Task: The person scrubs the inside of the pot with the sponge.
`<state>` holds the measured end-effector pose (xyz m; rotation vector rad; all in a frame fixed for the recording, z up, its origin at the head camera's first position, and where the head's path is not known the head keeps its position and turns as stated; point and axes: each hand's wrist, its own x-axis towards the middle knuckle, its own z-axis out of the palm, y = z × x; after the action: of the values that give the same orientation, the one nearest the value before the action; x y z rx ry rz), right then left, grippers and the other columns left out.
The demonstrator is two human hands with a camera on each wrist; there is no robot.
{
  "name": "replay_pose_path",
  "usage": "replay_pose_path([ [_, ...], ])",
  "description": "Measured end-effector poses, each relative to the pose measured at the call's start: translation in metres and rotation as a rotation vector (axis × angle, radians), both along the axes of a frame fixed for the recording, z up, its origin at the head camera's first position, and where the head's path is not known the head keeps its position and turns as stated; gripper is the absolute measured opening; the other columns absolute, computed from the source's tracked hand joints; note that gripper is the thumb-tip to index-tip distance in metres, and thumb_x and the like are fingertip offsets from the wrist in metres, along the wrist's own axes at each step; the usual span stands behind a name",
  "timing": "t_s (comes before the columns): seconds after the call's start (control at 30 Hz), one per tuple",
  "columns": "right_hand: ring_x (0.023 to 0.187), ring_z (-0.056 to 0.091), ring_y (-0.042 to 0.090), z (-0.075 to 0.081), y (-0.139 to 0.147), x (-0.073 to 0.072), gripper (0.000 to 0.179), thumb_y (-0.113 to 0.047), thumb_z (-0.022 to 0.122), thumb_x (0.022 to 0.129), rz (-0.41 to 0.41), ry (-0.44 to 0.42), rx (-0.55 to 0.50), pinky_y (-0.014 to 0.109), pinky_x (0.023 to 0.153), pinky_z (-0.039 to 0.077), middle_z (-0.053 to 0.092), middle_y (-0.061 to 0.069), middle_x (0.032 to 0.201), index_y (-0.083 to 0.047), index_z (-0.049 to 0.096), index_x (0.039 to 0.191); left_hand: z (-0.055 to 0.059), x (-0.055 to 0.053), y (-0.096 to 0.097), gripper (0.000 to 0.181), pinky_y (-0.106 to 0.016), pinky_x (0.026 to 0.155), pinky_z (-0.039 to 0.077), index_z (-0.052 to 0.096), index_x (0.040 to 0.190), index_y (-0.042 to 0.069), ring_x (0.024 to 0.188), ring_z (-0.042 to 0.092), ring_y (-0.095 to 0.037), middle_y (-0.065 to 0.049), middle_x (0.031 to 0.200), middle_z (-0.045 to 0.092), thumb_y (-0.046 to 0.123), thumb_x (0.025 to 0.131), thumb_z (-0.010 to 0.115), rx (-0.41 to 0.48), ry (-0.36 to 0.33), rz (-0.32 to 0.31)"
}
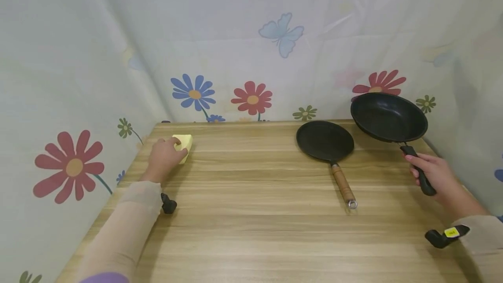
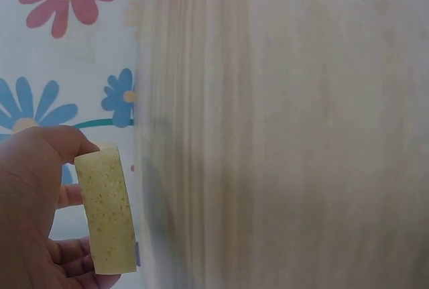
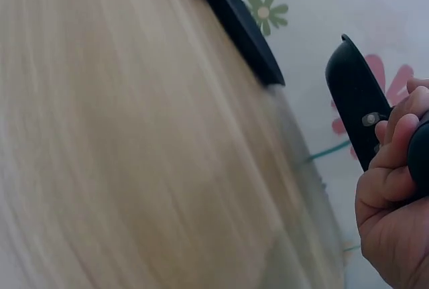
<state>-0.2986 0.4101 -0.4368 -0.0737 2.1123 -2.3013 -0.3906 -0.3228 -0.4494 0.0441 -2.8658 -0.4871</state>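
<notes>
My left hand [image 1: 164, 156] pinches a pale yellow sponge [image 1: 184, 144] near the table's back left corner. In the left wrist view the sponge [image 2: 107, 212] shows its porous side, with the thumb and fingers of the left hand [image 2: 30, 202] on it. My right hand [image 1: 434, 174] grips the black handle of a deep black frying pan [image 1: 389, 117], raised at the right with its inside tilted toward me. Fingers of the right hand [image 3: 395, 188] curl round that handle in the right wrist view, where the frying pan [image 3: 355, 94] shows side-on.
A flat black pan [image 1: 325, 140] with a wooden handle [image 1: 343, 183] lies on the wood-grain table [image 1: 251, 230], right of the middle. Behind and beside the table hangs a white flowered curtain [image 1: 228, 47]. Small black wrist-worn devices sit at both wrists.
</notes>
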Motion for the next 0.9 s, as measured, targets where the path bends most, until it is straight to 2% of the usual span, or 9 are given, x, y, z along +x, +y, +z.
replay_pose_path([
  [0.2,0.049,0.053,0.005,-0.01,0.011,0.001,0.03,-0.015,0.055,0.104,-0.013,-0.017,0.026,0.021,0.043,0.047,0.056,-0.004,0.061,-0.027,0.078,0.09,-0.006,-0.003,0.003,0.052,-0.056,0.078,0.044,0.061,0.125,-0.001,0.097,0.053,-0.047,-0.031,0.11,0.058,0.038,0.091,0.059,-0.012,-0.025,0.006],
  [0.37,0.051,0.052,0.004,-0.018,0.018,0.001,0.033,-0.014,0.053,0.105,-0.009,-0.014,0.038,0.02,0.043,0.046,0.056,-0.005,0.062,-0.028,0.079,0.091,-0.006,-0.002,0.007,0.054,-0.057,0.082,0.045,0.06,0.127,-0.001,0.1,0.053,-0.049,-0.032,0.113,0.057,0.039,0.091,0.059,-0.002,-0.05,0.008],
  [0.67,0.052,0.051,0.005,-0.027,0.023,0.001,0.032,-0.017,0.053,0.105,-0.015,-0.023,0.076,0.021,0.045,0.046,0.055,-0.006,0.064,-0.028,0.077,0.088,-0.006,-0.002,0.019,0.052,-0.056,0.081,0.045,0.062,0.125,-0.001,0.099,0.054,-0.048,-0.031,0.111,0.059,0.038,0.09,0.059,-0.001,-0.033,-0.001],
  [0.9,0.052,0.052,0.005,-0.031,0.025,0.002,0.032,-0.017,0.054,0.105,-0.022,-0.059,0.05,0.022,0.044,0.047,0.056,-0.005,0.064,-0.03,0.078,0.089,-0.006,-0.003,0.031,0.053,-0.054,0.081,0.045,0.062,0.125,-0.001,0.098,0.053,-0.045,-0.029,0.111,0.058,0.038,0.09,0.059,0.02,-0.047,0.0],
])
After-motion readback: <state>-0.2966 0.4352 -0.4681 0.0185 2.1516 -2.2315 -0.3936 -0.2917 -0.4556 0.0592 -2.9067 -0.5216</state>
